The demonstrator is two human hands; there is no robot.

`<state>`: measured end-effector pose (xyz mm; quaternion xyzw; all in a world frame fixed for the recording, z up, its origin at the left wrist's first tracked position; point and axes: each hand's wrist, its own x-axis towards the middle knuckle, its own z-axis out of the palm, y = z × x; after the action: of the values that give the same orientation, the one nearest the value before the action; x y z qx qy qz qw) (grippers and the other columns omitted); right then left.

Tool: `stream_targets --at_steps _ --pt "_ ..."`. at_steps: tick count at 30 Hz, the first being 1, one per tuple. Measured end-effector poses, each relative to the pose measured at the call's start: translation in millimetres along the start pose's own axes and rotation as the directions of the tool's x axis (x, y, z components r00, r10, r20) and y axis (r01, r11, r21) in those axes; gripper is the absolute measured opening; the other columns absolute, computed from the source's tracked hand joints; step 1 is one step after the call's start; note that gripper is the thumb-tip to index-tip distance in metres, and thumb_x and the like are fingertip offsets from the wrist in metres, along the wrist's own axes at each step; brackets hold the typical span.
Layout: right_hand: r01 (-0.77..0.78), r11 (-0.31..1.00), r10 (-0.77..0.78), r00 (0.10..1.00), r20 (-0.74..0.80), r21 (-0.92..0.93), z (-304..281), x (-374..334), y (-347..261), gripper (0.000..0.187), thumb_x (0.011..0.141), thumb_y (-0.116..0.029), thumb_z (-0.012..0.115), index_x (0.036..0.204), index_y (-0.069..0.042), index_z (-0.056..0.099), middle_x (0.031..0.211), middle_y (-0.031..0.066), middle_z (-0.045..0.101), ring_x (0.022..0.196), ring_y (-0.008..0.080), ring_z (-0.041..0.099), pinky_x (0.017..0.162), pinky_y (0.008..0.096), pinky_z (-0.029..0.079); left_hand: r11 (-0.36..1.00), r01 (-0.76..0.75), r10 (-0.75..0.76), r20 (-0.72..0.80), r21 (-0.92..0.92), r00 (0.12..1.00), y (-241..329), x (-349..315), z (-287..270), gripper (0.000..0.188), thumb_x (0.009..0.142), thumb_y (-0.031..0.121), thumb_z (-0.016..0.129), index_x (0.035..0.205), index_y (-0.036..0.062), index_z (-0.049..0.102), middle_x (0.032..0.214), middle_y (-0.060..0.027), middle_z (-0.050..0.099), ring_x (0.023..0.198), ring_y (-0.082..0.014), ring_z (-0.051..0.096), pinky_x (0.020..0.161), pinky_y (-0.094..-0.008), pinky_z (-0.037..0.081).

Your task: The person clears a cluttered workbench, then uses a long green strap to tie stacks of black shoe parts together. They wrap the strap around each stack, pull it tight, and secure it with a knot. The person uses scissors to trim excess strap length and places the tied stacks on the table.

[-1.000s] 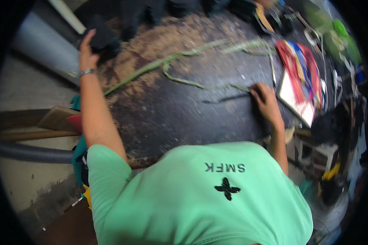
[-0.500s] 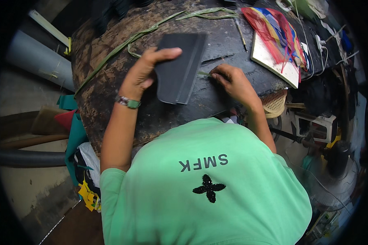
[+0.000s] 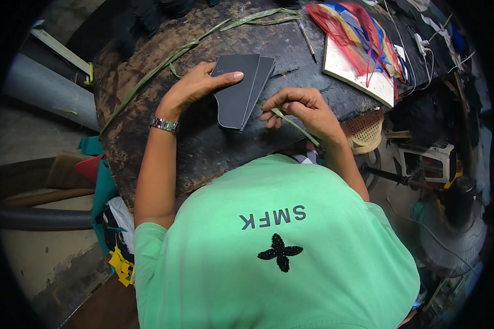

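Two dark grey flat sheets lie stacked and slightly fanned on the dark worn worktable. My left hand rests on their left edge, thumb across the top sheet, a metal watch on the wrist. To the right of the sheets, my right hand pinches a thin green leaf strip that runs down toward my wrist. A green shirt fills the lower half of the view.
Long green leaf strips curve across the table's far left. A white board under red, blue and yellow strands lies at the far right, with a thin pencil-like rod beside it. A woven basket, a fan and a grey pipe surround the table.
My left hand reached far to the table's back left, then brought the dark sheets in front of me and set them down flat. My right hand stayed on the green strip.
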<state>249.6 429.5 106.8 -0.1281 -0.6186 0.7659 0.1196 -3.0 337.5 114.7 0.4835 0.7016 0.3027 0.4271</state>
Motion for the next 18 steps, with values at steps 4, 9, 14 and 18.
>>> stream_targets --at_steps 4,9,14,18 --pt "0.067 0.996 -0.069 0.997 -0.036 -0.052 4 5 0 0.022 0.091 0.0 0.053 0.109 0.008 0.064 0.098 0.0176 0.07 0.087 0.0198 0.068 0.078 0.0318 0.055 0.998 0.065 -0.063 -0.076 0.022 0.995 -14 0 -11 0.062 0.085 0.057 0.065 0.104 -0.0014 0.068 0.09 -0.0101 0.066 0.092 -0.021 0.064 0.083 -0.0284 0.048" --pt "0.0 0.995 -0.013 0.991 -0.132 -0.096 3 3 0 0.018 0.091 0.0 0.055 0.103 0.004 0.067 0.091 0.0075 0.067 0.081 0.0134 0.064 0.076 0.0266 0.051 0.978 -0.131 0.102 -0.175 -0.163 0.979 -49 -8 -25 0.045 0.087 0.038 0.065 0.114 0.0016 0.063 0.107 -0.01 0.059 0.105 -0.0206 0.056 0.09 -0.0315 0.044" --pt "0.173 0.923 -0.239 0.958 -0.16 -0.344 -5 7 7 0.017 0.09 -0.001 0.056 0.101 0.0 0.069 0.094 0.004 0.06 0.085 0.0118 0.056 0.076 0.025 0.047 0.769 -0.104 0.273 -0.177 0.631 0.946 -71 -12 -34 0.02 0.084 0.015 0.067 0.099 0.0036 0.061 0.11 -0.0094 0.054 0.109 -0.0231 0.051 0.087 -0.0369 0.043" --pt "0.25 0.876 -0.354 0.914 -0.198 -0.413 -2 12 12 0.015 0.086 -0.001 0.06 0.099 -0.002 0.07 0.102 0.0054 0.058 0.09 0.0136 0.055 0.078 0.0262 0.046 0.923 -0.15 0.219 -0.162 0.355 0.962 -57 -14 -45 0.021 0.085 0.015 0.068 0.092 0.0003 0.056 0.088 -0.0111 0.06 0.084 -0.0256 0.059 0.076 -0.037 0.047"
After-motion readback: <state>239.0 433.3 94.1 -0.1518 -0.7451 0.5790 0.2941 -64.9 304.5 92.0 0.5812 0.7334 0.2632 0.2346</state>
